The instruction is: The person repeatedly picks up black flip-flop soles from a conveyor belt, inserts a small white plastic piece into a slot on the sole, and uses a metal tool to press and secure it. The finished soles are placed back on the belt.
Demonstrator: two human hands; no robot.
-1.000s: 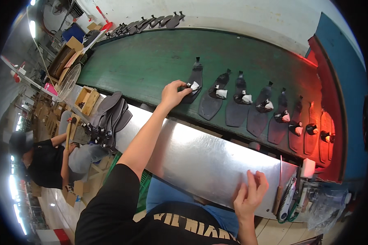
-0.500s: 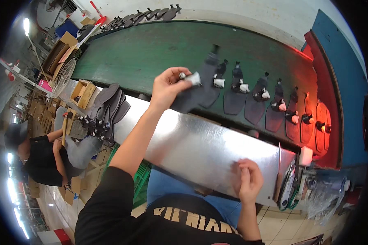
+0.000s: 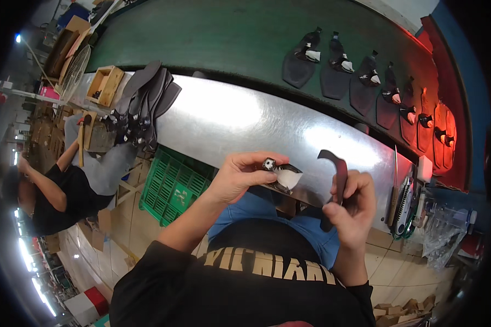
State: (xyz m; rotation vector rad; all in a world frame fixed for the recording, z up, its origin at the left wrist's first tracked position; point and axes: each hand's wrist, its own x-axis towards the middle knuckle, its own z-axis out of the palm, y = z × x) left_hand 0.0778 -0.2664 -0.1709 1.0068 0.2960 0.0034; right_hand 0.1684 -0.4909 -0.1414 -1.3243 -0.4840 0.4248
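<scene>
I see the left hand [image 3: 240,177] closed in a pinch on a dark shoe piece [image 3: 282,177] with a white tab, held up in front of the belly, just over the near edge of the metal table [image 3: 218,117]. The right hand [image 3: 352,204] is curled around a black strip [image 3: 337,180] that stands upright and hooks over at its top, just beside the shoe piece but, as far as I can tell, not touching it.

The shoe piece looks light and floppy to me — thin sheet stuff that droops if held by one corner, so a grip near the stiffer white-tabbed end, where the thumb and forefinger now sit, seems the sound place. The strip holds its curve, so I judge it stiffer, though still light; the fist low on its shank gives good control.

Much is hard to read. The left fingers cover part of the shoe piece, so its full outline is hidden, and the lower end of the strip disappears inside the right fist. The row of dark cutouts [image 3: 360,71] on the green belt [image 3: 213,43] bends with the lens — their small fittings are too tiny to make out. A stack of dark soles [image 3: 144,101] lies at the table's left end, and another person [image 3: 54,191] works at the far left, half cut off.
</scene>
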